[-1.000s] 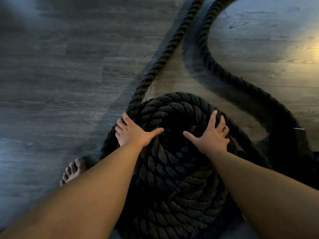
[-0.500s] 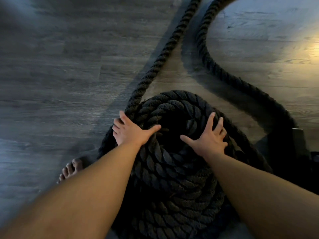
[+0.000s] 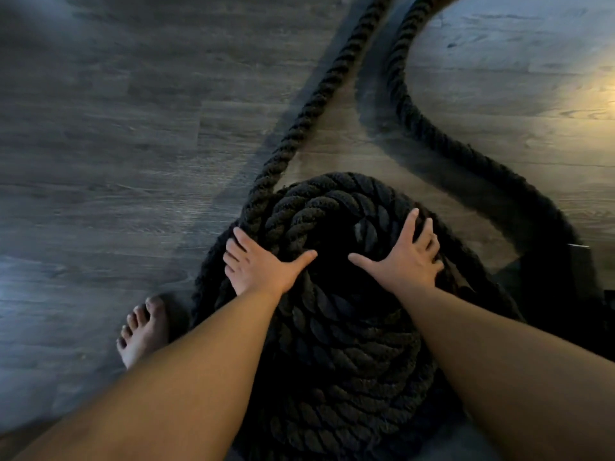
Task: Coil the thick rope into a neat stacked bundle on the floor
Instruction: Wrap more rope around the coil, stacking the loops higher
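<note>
Grey wood-plank flooring (image 3: 116, 128) lay under us, our bare foot (image 3: 143, 331) planted just left of the thick black twisted rope (image 3: 349, 344), which sat stacked in a coil between our forearms. Our left hand (image 3: 263, 264) and right hand (image 3: 402, 257) pressed flat on the coil's top turns, fingers spread. Beyond them the same rope ran off across the floor in two loose stretches.

change over one second: my bare foot (image 3: 143, 331), at 8 o'clock of the coil (image 3: 349, 354), shows more of its length; my right hand (image 3: 404, 261) lies flatter, fingers spread toward 1 o'clock.
</note>
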